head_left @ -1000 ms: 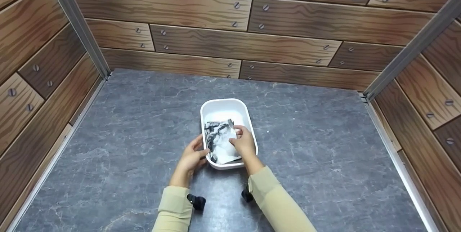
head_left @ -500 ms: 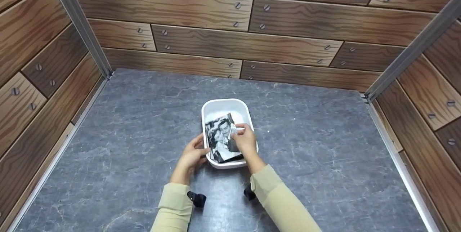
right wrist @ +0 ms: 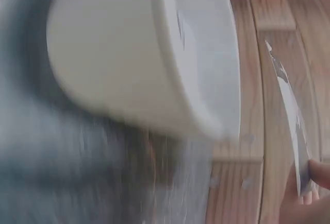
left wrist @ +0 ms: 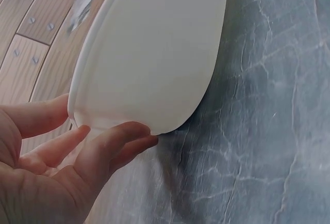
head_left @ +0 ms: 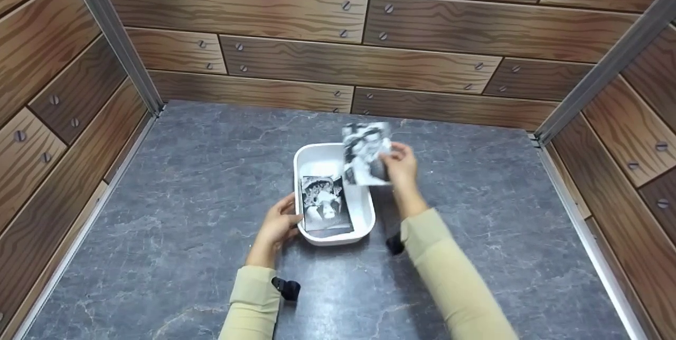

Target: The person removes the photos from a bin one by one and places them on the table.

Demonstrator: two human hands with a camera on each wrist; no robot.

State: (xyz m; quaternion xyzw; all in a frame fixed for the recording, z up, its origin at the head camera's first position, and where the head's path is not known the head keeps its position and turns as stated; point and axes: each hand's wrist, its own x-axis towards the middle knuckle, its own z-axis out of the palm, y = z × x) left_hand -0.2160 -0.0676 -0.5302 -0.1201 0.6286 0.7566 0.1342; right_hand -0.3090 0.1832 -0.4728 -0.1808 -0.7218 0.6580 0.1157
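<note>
My right hand [head_left: 402,171] pinches a black-and-white photo [head_left: 363,156] by its right edge, thumb toward me, above the far right side of a white plastic tub [head_left: 319,159]. The right wrist view shows this photo [right wrist: 294,118] nearly edge-on, caught between thumb and fingers. Inside the tub lies another black-and-white photo [head_left: 323,208], toward the near end, with an edge of something dark under it. My left hand [head_left: 277,225] holds the tub's left side near the front corner. In the left wrist view, the left thumb meets the rim while fingertips [left wrist: 135,128] press the outer wall.
The tub stands on a grey marbled surface [head_left: 200,192], which extends on all sides of it. Wood-print panels [head_left: 296,55] enclose the back and both sides, with metal posts [head_left: 119,39] in the corners. A black wrist camera [head_left: 287,289] sits on the left cuff.
My right hand has lifted the top photo out of the tub and moved it up and to the right. A different photo now shows in the tub. The left hand has stayed put.
</note>
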